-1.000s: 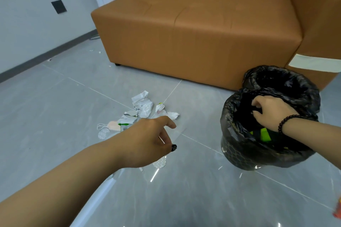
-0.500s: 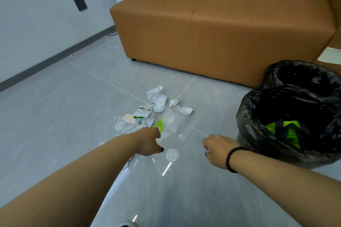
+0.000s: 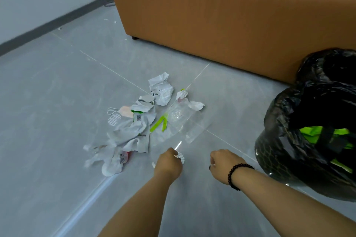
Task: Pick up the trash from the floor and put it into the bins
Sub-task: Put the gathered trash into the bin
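Both hands are lower now: left hand [image 3: 169, 163] pinches a round white disc [image 3: 181, 157], right hand [image 3: 221, 165] curled, contents unclear. Trash pile [image 3: 142, 121] remains mid-frame; bin [image 3: 273, 152] right holds some.

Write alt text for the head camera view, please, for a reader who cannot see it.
The left hand reaches down to a small round white patterned disc on the grey tiled floor, the right hand beside it, near crumpled white wrappers. A black-bagged bin stands right, before an orange sofa.
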A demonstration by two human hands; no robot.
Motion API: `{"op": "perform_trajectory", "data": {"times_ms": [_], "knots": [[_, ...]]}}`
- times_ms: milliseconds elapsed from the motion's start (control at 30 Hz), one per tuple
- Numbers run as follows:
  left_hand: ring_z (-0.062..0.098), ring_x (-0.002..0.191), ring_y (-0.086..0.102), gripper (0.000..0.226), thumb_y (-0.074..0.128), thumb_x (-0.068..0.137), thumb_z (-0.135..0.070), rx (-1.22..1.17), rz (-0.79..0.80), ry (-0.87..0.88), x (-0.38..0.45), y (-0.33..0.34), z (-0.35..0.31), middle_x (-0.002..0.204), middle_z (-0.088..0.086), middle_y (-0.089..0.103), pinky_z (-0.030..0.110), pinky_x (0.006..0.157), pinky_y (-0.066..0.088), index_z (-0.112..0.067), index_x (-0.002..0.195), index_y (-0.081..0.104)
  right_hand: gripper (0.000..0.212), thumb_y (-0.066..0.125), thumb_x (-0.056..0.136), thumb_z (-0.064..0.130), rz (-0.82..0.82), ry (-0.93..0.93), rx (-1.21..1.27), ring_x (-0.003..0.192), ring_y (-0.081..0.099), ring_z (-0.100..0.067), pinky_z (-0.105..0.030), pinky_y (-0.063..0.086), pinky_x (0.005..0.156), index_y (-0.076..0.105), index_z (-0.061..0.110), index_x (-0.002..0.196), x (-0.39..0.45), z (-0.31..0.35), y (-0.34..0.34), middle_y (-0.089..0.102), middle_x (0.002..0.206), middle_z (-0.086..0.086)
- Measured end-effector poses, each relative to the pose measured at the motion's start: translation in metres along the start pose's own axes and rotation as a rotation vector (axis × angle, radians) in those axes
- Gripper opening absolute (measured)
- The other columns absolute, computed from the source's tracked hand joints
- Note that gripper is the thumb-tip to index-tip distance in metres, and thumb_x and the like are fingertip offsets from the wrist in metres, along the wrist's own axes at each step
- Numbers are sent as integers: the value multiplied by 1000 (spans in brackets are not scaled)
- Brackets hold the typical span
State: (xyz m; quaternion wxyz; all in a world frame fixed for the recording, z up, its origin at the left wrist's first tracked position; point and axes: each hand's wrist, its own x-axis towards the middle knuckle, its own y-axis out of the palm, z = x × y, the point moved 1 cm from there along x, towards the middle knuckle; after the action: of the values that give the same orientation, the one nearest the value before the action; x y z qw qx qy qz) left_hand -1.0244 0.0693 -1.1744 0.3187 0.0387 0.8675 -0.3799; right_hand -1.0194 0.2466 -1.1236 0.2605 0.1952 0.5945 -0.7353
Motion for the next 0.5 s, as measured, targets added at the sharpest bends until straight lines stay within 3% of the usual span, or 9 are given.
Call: {"op": "perform_trajectory", "data": {"times_ms": [100,233,333,500], "knots": [[28,108,60,27,57,83,-18,-164,-81,1,34,8,-17,117,8,61,29,95,46,-18,109,64,23,42,93,22,13,21,29,96,60,-20,-30,51,79,58,15,108,14,-2,10,58,112,-2],[37,103,59,40,48,75,-7,-361,-87,-68,70,12,-30,94,9,65,41,97,47,-34,96,70,21,42,93,20,36,25,55,92,61,-19,-28,50,75,59,13,104,21,-12,27,58,108,-2],[44,108,57,45,44,61,-8,-514,-30,-172,97,23,-21,111,19,66,45,97,50,-41,76,70,22,41,94,19,79,53,64,93,61,-18,-29,52,77,59,13,105,23,-25,38,59,108,-1],[19,91,63,29,59,79,5,-730,-105,-130,98,13,-30,106,8,70,31,92,51,-15,94,74,21,41,94,19,92,130,103,94,60,-16,-27,53,79,59,14,104,28,-47,43,60,107,0]]}}
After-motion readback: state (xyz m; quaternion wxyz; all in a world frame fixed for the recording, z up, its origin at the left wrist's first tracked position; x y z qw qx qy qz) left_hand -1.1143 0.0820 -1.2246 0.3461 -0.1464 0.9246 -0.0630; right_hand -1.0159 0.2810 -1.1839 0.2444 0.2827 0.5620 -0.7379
